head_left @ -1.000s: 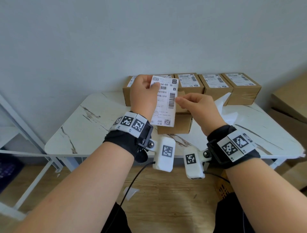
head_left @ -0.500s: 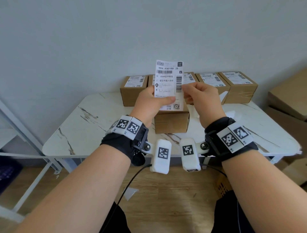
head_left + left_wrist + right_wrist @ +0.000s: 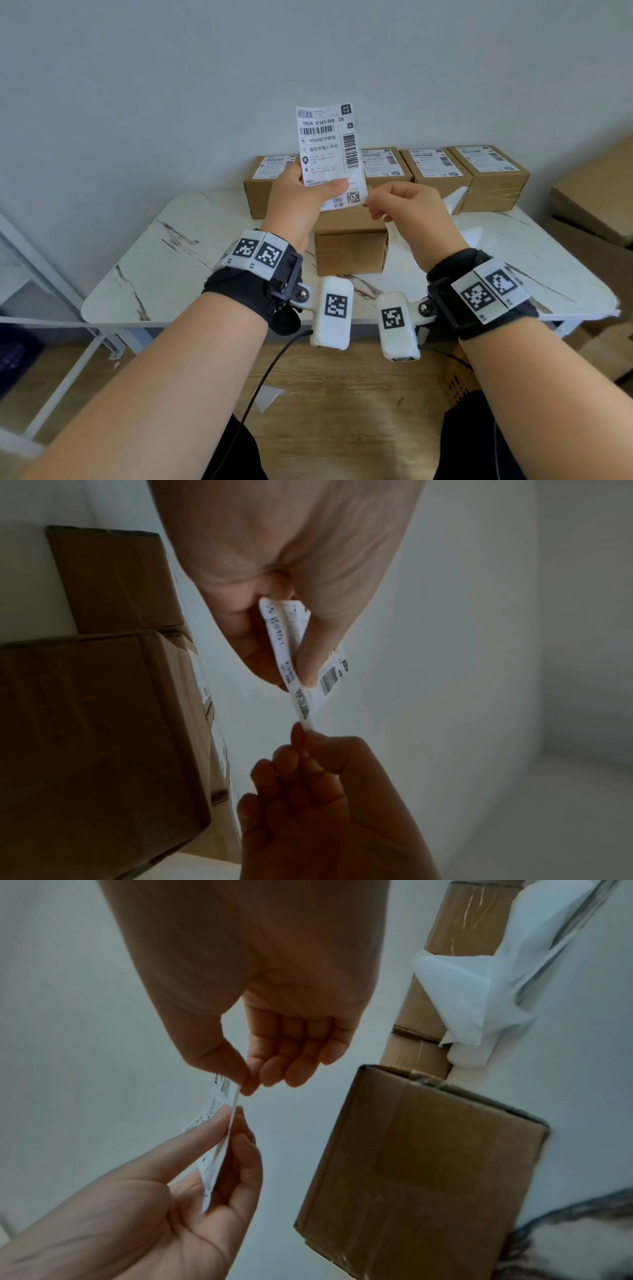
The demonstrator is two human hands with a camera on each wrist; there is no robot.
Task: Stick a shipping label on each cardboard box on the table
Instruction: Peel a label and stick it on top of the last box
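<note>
A white shipping label [image 3: 329,150] with barcodes stands upright in the air above the table. My left hand [image 3: 305,198] pinches its lower part between thumb and fingers [image 3: 304,653]. My right hand [image 3: 404,205] pinches the label's lower right corner with thumb and forefinger [image 3: 245,1080]. Below the hands sits a plain brown cardboard box [image 3: 349,246] with no label on its visible faces [image 3: 421,1164]. Behind it, a row of several brown boxes [image 3: 435,171] against the wall carries white labels on top.
The boxes stand on a white marble-pattern table [image 3: 178,260]. Crumpled white backing paper [image 3: 455,202] lies behind my right hand [image 3: 479,988]. Large cardboard cartons [image 3: 596,202] are stacked at the right. A grey metal rack [image 3: 30,274] stands at the left over a wooden floor.
Both hands raised the label and turned it upright. My left hand slid from its top to its lower part, and my right hand moved to the lower right corner.
</note>
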